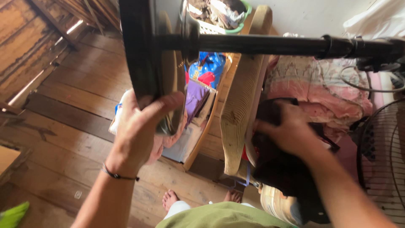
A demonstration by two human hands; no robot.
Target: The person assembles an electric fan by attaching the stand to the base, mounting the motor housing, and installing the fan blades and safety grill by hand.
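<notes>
— What is in hand? 
— The left hand (141, 122) grips the rim of a tilted fan base (141, 55), upper left of frame; the right hand (287, 131) clutches a dark cloth (278, 169), lower centre. Wiping looks underway; a steady hold seems needed.
— The room? 
— Worn plank floor (63, 126), clothes heaped at right.

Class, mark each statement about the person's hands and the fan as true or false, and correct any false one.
1. The left hand grips the fan's round black base. True.
2. The right hand is empty. False: it holds a dark cloth.
3. The fan pole stands upright. False: it lies level across the view.
4. The floor is wooden planks. True.
5. The person wears shoes. False: the feet are bare.
</notes>
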